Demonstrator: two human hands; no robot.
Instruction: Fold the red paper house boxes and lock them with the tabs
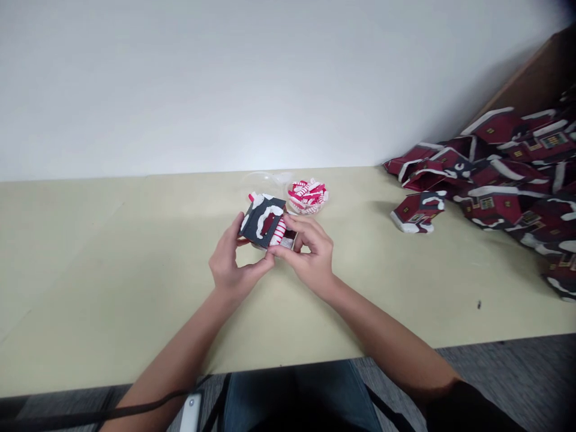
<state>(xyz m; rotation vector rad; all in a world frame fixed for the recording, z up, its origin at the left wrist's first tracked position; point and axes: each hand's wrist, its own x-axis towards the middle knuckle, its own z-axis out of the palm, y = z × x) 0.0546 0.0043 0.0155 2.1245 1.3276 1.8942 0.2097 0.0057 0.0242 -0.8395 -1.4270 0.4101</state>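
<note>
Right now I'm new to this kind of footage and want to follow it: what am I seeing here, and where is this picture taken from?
There is no machine here. This single picture comes from a camera worn on a person's head, looking forward and down at their own bare hands. The left hand and right hand together hold a small house model with a dark roof and white snow trim. Just beyond it is a heap of red-and-white striped pieces. Both lie above a pale green-yellow table, with a pile of dark red model houses at the right.
</note>
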